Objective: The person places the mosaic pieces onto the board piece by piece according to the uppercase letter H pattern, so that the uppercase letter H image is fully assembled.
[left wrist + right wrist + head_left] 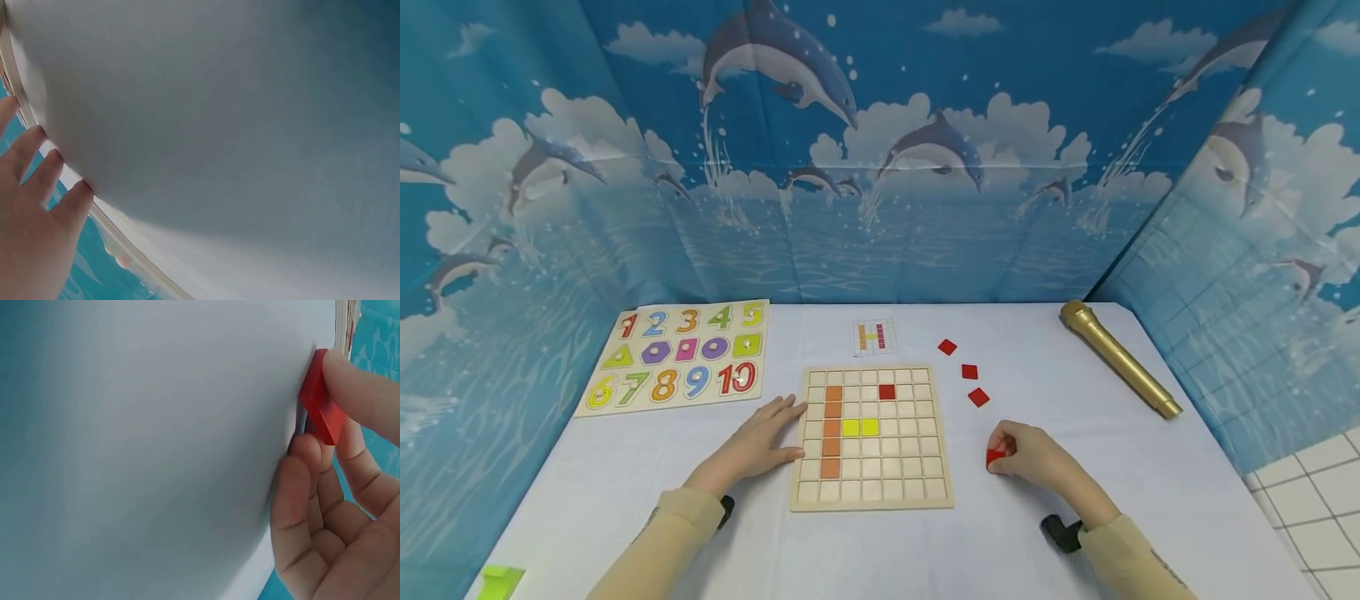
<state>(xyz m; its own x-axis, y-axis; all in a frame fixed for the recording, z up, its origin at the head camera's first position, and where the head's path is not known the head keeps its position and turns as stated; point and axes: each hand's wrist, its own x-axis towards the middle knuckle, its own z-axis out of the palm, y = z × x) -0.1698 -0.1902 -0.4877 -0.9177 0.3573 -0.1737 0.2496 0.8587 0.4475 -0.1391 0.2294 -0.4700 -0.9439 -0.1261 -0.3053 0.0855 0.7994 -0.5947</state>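
Observation:
A wooden grid board (871, 504) lies mid-table. On it an orange column of square tiles (832, 429) runs down the left side, with two yellow tiles (860, 427) beside it and one red tile (887, 392) at the upper right. My left hand (752, 446) rests at the board's left edge, fingers spread and fairly straight; the left wrist view shows its fingertips (76, 194) at that edge. To the right of the board, my right hand (1030, 454) pinches a red square tile (322, 400) between thumb and fingers, close to the tabletop.
Three loose red tiles (970, 372) lie right of the board. Behind it is a small pattern card (875, 337). A number-and-shape puzzle board (673, 403) sits at left, a gold microphone (1120, 358) at right, and a green object (499, 582) at the near left corner.

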